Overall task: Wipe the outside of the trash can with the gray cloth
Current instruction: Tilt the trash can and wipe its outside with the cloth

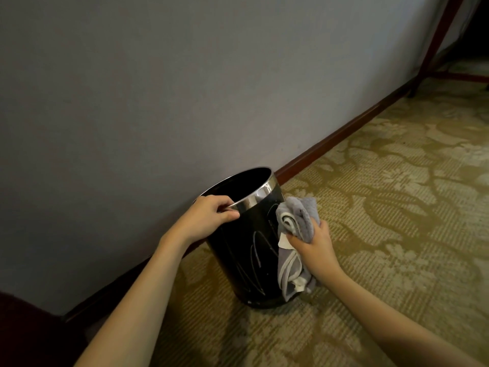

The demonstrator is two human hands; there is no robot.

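My left hand [214, 211] grips the shiny metal rim of the trash can [246, 250], fingers curled over the near-left edge with the thumb on the outside, and my right hand [313, 243] is clenched around the bunched gray cloth [296, 223], pressing it against the can's right side.

Taking the scene from the biggest thing down: a gray wall [158, 88] fills the far and left part of the view, with a dark red baseboard [330, 139] along its foot. The patterned carpet [397, 207] spreads to the right and near. The can stands on that carpet just beside the wall, black with pale streaks on its near face, open at the top, leaning slightly toward the wall as far as I can judge. The cloth hangs in folds from my right hand down the can's right flank, its pale-trimmed edge trailing near the base.

I judge the wiping is under way on the right side, with the streaked near face needing attention. To do it well I would keep the rim held firmly so the can does not rock or slide, flatten the cloth so more of it meets the curved surface, and run long strokes from the band down to the base, turning the can by its rim to bring each unwiped part round.
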